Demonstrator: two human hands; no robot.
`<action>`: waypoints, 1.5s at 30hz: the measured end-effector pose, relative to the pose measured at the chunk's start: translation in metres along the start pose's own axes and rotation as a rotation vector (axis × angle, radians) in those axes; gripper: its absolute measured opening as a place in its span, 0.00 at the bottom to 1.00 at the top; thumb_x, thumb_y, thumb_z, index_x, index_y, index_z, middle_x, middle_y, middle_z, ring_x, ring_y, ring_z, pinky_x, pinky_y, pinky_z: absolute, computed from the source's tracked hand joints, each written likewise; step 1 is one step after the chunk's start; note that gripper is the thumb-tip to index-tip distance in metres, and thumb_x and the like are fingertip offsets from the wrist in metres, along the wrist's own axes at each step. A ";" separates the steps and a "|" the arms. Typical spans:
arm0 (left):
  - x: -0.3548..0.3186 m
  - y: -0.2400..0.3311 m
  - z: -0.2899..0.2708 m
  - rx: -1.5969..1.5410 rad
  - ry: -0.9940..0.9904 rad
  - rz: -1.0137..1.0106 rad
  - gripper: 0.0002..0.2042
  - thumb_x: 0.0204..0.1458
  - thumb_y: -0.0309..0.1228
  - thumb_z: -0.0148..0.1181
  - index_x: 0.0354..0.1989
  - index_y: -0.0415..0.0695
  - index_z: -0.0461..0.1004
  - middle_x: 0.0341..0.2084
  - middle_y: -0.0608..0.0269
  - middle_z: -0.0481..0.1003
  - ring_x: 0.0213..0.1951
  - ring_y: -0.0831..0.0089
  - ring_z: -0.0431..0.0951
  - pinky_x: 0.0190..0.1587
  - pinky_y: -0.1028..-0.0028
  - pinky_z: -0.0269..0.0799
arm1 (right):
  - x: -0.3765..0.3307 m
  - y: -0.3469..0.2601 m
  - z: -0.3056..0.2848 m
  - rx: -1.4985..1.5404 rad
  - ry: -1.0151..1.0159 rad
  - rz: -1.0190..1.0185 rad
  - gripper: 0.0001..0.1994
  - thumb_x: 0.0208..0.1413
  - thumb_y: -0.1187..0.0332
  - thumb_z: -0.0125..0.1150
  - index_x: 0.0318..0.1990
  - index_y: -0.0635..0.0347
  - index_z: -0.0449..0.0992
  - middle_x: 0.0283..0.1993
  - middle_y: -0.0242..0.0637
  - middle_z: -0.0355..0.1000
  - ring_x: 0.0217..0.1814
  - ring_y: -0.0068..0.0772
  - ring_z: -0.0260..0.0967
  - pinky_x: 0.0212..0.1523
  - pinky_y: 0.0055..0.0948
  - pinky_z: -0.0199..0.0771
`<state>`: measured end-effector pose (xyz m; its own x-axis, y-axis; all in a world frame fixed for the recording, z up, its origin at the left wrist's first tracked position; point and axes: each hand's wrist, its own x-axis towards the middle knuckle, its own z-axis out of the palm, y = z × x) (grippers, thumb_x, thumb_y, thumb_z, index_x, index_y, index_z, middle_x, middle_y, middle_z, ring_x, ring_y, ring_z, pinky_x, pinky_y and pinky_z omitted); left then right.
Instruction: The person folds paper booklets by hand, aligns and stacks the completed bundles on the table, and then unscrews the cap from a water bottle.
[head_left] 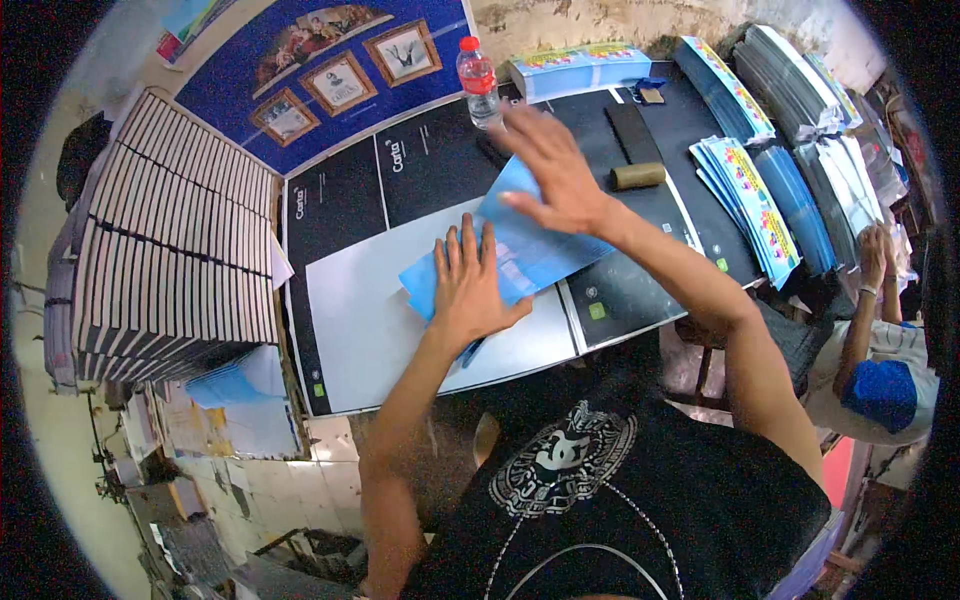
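"As the left hand (468, 285) is laid flat, which step seems to be in hand?"

"By the look of it, the pale blue printed sheet (560, 255) is being folded or smoothed; which of the two cannot be told. Its left part is pinned under the palm and spread fingers, with nothing pinched."

"And the right hand (562, 178)?"

"It is poised over the far part, blurred, thumb parted from fingers. Whether the paper is touched by it cannot be told, and no pinch can be made out."

"What is called for next?"

"Probably an even press: the right palm would need to be lowered onto the paper while the left part is held, so that a skewed edge is avoided."

"How does the sheet look?"

"It is set askew across the white panel (350, 300) and the neighbouring black panel (640, 287). A paler patch is seen near its middle, and its far part appears to be lifted. How many layers are laid there cannot be told. Beyond it, an olive cylindrical block (637, 177) is placed."
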<state>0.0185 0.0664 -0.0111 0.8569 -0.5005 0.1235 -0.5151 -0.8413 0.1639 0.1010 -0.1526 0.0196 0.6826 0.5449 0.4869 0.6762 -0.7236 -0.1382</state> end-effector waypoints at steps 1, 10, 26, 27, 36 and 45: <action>0.000 -0.001 -0.003 0.011 -0.010 -0.003 0.58 0.38 0.59 0.67 0.71 0.29 0.49 0.70 0.27 0.46 0.70 0.31 0.48 0.70 0.38 0.39 | 0.001 0.003 0.012 -0.097 -0.085 0.009 0.44 0.60 0.30 0.40 0.75 0.51 0.52 0.79 0.46 0.46 0.81 0.49 0.42 0.76 0.57 0.40; -0.001 -0.004 -0.004 0.001 -0.053 -0.036 0.59 0.39 0.57 0.69 0.73 0.32 0.45 0.72 0.32 0.42 0.71 0.33 0.46 0.72 0.41 0.37 | -0.031 0.090 0.033 0.634 0.064 0.329 0.42 0.66 0.34 0.29 0.76 0.57 0.50 0.80 0.44 0.45 0.82 0.41 0.38 0.78 0.42 0.35; 0.000 0.002 0.005 0.033 -0.035 -0.032 0.60 0.36 0.57 0.70 0.73 0.31 0.45 0.72 0.31 0.44 0.70 0.32 0.47 0.71 0.40 0.37 | -0.040 0.094 0.048 1.654 0.122 0.682 0.54 0.55 0.21 0.21 0.78 0.54 0.34 0.82 0.43 0.27 0.84 0.37 0.20 0.79 0.40 0.15; 0.000 0.002 0.005 0.035 -0.030 -0.029 0.61 0.36 0.56 0.71 0.73 0.31 0.45 0.72 0.31 0.43 0.70 0.32 0.47 0.71 0.40 0.37 | -0.033 0.111 0.050 1.678 0.107 0.690 0.54 0.56 0.21 0.21 0.77 0.55 0.35 0.82 0.43 0.27 0.84 0.37 0.20 0.79 0.40 0.15; 0.004 0.002 0.004 0.057 -0.069 -0.052 0.60 0.37 0.56 0.71 0.73 0.34 0.45 0.71 0.31 0.44 0.70 0.31 0.49 0.71 0.39 0.40 | -0.016 0.121 0.119 1.886 -0.164 0.591 0.49 0.61 0.26 0.25 0.74 0.60 0.53 0.80 0.41 0.43 0.77 0.41 0.50 0.76 0.37 0.44; 0.005 -0.011 0.006 0.031 -0.097 -0.090 0.60 0.37 0.57 0.71 0.73 0.34 0.46 0.71 0.31 0.45 0.71 0.32 0.47 0.70 0.38 0.40 | -0.032 0.070 0.024 0.577 -0.072 0.098 0.48 0.59 0.39 0.57 0.76 0.60 0.45 0.80 0.49 0.41 0.83 0.47 0.34 0.79 0.46 0.34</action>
<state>0.0291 0.0722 -0.0178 0.8982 -0.4393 0.0143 -0.4368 -0.8886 0.1400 0.1331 -0.2102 -0.0266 0.7533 0.5287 0.3912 0.6365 -0.4361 -0.6362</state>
